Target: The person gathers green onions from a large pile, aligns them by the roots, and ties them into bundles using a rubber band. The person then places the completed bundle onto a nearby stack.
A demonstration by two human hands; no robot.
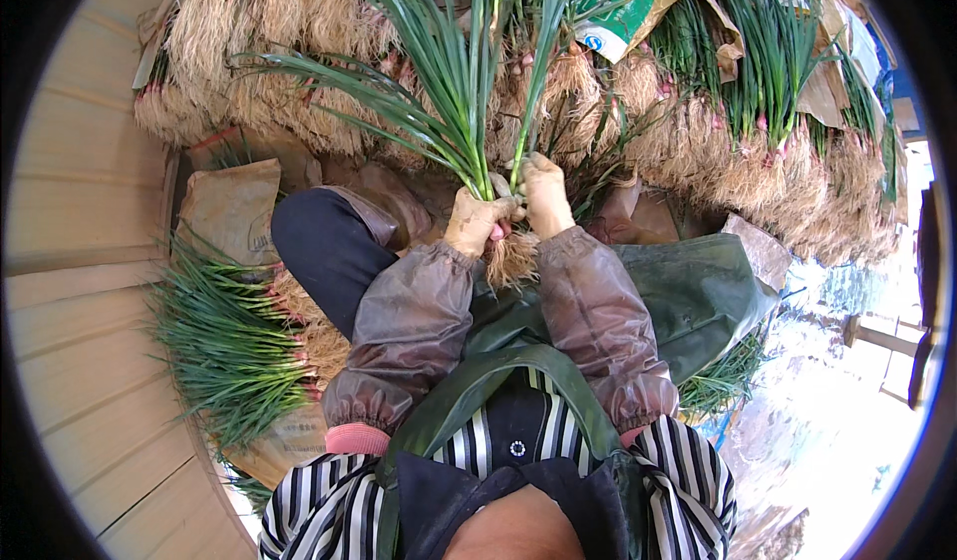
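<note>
In front of my lap, my left hand (pixel 478 220) grips a bunch of green onion plants (pixel 460 104) just above their reddish bulbs. The long leaves fan upward and away from me, and the pale roots (pixel 511 259) hang below the fist, over my green apron (pixel 680 276). Right beside it, my right hand (pixel 544 190) pinches a thinner green onion stalk (pixel 529 115) near its base. The two hands nearly touch, both in dirty pale gloves. My right fingertips are partly hidden behind the stalks.
A long pile of rooted onion plants (pixel 321 29) stretches across the far side. A green-and-white printed bag (pixel 628 10) lies on it. Bundled onions (pixel 239 343) rest on my left beside brown paper (pixel 232 205). Wooden panelling (pixel 90 321) rises at the left; wet ground (pixel 815 425) lies right.
</note>
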